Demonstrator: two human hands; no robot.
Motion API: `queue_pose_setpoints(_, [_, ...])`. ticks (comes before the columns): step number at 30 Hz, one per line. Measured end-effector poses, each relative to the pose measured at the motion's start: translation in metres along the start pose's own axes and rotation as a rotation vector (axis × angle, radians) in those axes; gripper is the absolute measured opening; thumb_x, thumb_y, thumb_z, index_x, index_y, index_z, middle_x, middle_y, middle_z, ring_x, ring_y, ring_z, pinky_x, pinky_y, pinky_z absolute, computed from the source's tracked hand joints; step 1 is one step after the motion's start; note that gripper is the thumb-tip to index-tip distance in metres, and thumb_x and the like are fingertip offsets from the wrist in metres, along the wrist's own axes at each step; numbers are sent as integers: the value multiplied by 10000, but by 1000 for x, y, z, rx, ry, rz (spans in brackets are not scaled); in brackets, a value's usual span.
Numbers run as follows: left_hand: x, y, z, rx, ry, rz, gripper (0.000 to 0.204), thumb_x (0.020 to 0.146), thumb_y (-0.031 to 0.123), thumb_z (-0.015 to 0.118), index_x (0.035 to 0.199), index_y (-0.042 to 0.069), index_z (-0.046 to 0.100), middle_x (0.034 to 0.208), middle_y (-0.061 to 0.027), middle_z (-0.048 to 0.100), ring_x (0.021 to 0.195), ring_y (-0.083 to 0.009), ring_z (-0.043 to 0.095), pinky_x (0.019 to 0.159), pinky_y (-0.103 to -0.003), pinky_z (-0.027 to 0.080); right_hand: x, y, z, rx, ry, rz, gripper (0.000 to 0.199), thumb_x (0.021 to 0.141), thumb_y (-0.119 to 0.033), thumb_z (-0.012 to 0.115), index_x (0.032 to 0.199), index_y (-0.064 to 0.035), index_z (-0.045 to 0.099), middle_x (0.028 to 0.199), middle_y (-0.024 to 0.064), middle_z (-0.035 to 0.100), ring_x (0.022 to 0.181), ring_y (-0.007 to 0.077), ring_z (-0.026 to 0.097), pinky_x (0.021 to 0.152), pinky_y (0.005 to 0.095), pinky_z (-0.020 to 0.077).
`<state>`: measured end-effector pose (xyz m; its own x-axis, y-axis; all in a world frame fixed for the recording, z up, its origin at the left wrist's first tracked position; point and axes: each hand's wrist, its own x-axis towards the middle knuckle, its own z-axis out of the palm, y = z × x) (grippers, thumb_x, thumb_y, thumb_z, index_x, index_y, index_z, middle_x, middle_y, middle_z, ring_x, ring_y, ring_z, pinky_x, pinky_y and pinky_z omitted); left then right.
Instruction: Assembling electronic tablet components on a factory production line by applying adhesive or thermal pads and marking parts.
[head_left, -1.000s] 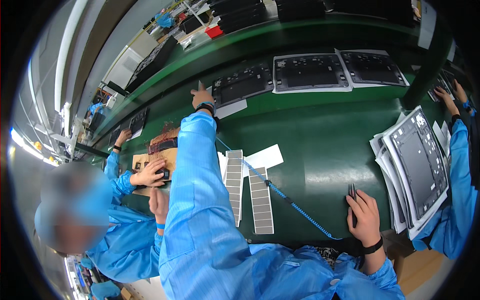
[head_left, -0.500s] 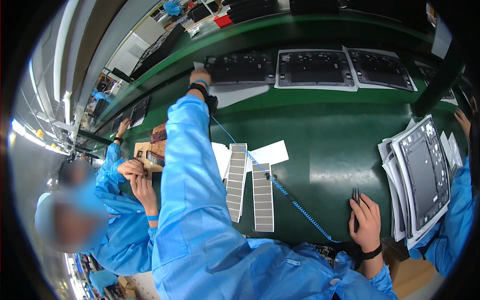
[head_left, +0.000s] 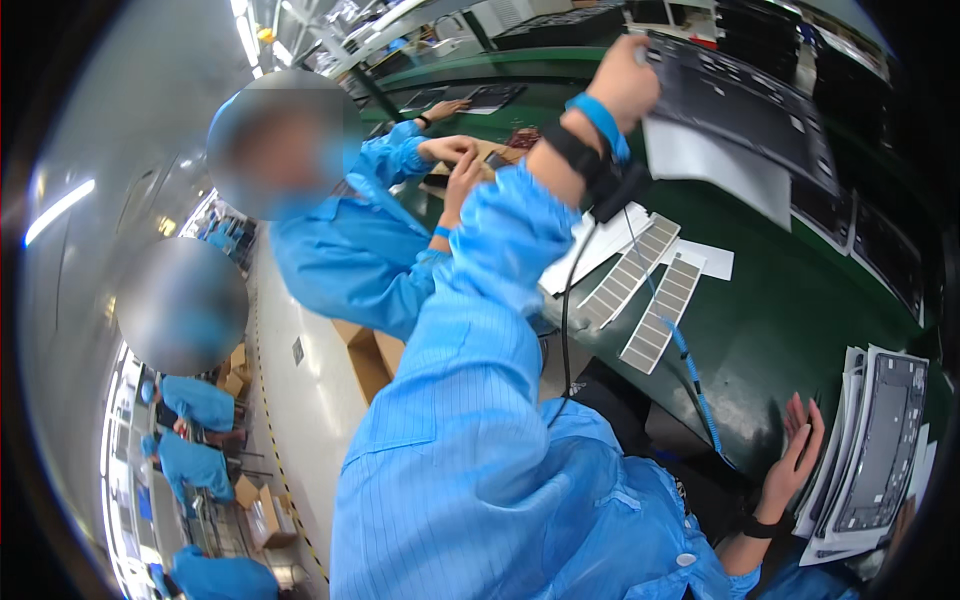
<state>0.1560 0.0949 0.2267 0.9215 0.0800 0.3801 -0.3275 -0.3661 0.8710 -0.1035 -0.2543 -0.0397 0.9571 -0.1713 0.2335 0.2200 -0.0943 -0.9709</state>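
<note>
My left hand [head_left: 625, 85], raised at the top centre, grips the left edge of a thin black panel [head_left: 745, 110] with small light patches. A white sheet [head_left: 725, 170] hangs beneath that panel. At the lower right my right hand [head_left: 795, 455] is open, its fingers stretched out and apart, beside a stack of black panels [head_left: 875, 450] layered with white sheets. No tweezers show in it. Between my arms two strips of grey rectangular stickers, a left one [head_left: 632, 272] and a right one [head_left: 662, 312], lie on the green table [head_left: 740, 330].
White papers [head_left: 715, 260] lie by the strips. A blue coiled cord [head_left: 700, 390] crosses the table's near edge. More black panels [head_left: 880, 250] lie at the far right. A co-worker's hands [head_left: 460, 165] are busy close on my left, with an open cardboard box [head_left: 370, 360] below.
My left hand has lifted the panel and its white sheet off the table's far side. My view has swung left. My right hand's fingers have spread, and the tweezers there no longer show.
</note>
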Motion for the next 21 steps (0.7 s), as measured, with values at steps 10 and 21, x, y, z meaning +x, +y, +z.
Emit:
queue_pose_setpoints(10, [-206, 10, 46, -391, -294, -351, 322, 897, 54, 505, 1217, 69, 535, 848, -50, 615, 735, -95, 579, 586, -240, 445, -15, -40, -3, 1336, -237, 74, 672, 967, -541, 430, 1474, -107, 355, 1515, 150, 360, 1380, 406, 326, 1125, 617, 238])
queue_pose_setpoints(21, [-232, -76, 100, -789, -617, -440, 546, 949, -20, 422, 1468, 77, 283, 1072, -141, 647, 923, -151, 615, 845, -285, 491, -45, -82, -24, 586, 369, 146, 452, 985, -192, 533, 1359, 50, 460, 1218, 132, 609, 1073, 202, 606, 942, 325, 479])
